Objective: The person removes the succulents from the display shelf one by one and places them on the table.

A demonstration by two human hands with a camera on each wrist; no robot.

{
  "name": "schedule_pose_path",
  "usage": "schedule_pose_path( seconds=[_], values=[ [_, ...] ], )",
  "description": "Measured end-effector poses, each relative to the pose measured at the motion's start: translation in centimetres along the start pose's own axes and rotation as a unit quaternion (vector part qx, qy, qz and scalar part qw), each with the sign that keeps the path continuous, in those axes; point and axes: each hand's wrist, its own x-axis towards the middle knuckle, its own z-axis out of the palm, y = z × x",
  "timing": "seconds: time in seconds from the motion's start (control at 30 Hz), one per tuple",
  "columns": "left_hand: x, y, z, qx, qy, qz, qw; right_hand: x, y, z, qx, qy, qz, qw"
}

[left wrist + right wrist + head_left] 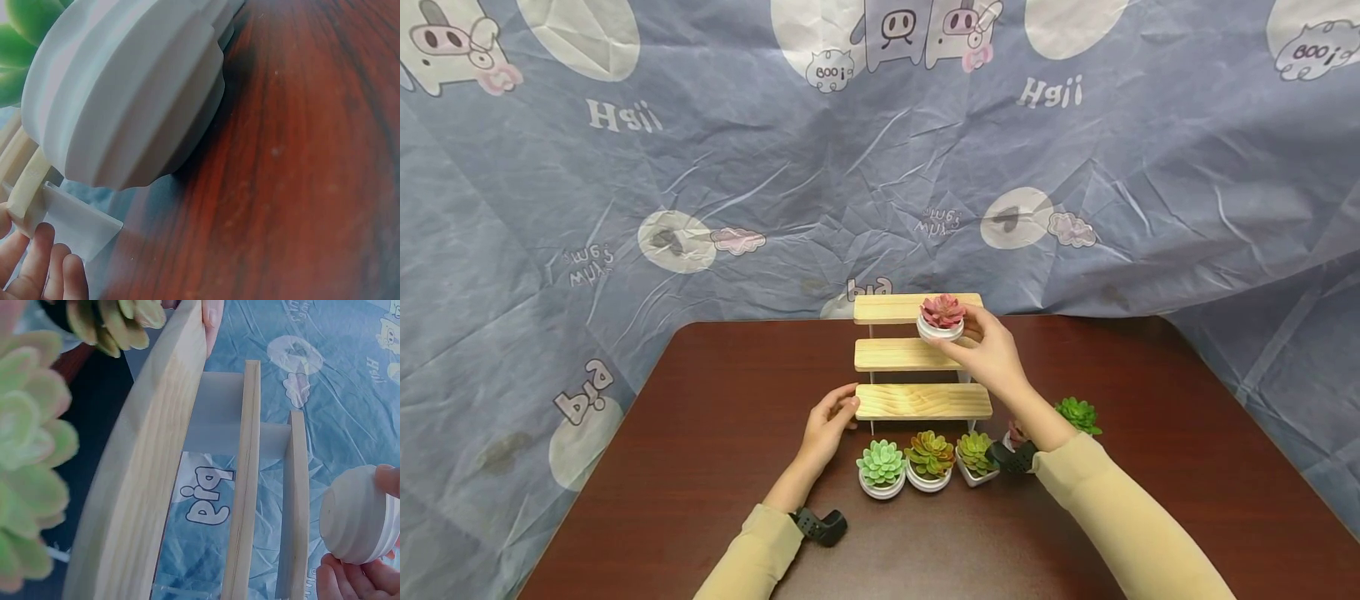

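My right hand [994,357] holds a pink succulent [942,311] in a round white ribbed pot [351,515], its thumb and fingers on opposite sides of the pot. This potted plant is raised in front of the upper boards of a three-tier wooden shelf [917,402], toward their right end. At the left end of the shelf's lowest board, my left hand [827,427] pinches the wood between thumb and fingers. The left wrist view shows these fingers [39,259] at the board's end, beside a pale support panel [81,219].
Before the shelf stand a mint-green succulent [882,463], a reddish-green one [930,454] and a green one in a square pot [976,452]. A pinkish plant [1017,433] is partly behind my right wrist; a bright green one [1078,414] stands farther right. Printed cloth [775,167] hangs behind the table.
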Motion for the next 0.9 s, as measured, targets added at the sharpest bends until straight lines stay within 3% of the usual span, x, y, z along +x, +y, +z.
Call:
schedule_pose_path(
  seconds=[0.33, 0.6, 0.9],
  values=[
    [0.0, 0.0, -0.1, 0.0, -0.001, 0.0, 1.0, -1.7, 0.4, -1.3, -0.002, 0.003, -0.007, 1.0],
    [0.1, -0.1, -0.1, 0.0, 0.0, 0.001, 1.0, -4.0, -3.1, -2.3, -0.025, 0.003, 0.006, 1.0],
    [0.0, 0.0, 0.0, 0.002, 0.001, -0.002, 1.0, -4.4, 1.6, -2.9, -0.038, 0.014, 0.003, 0.999]
  ],
)
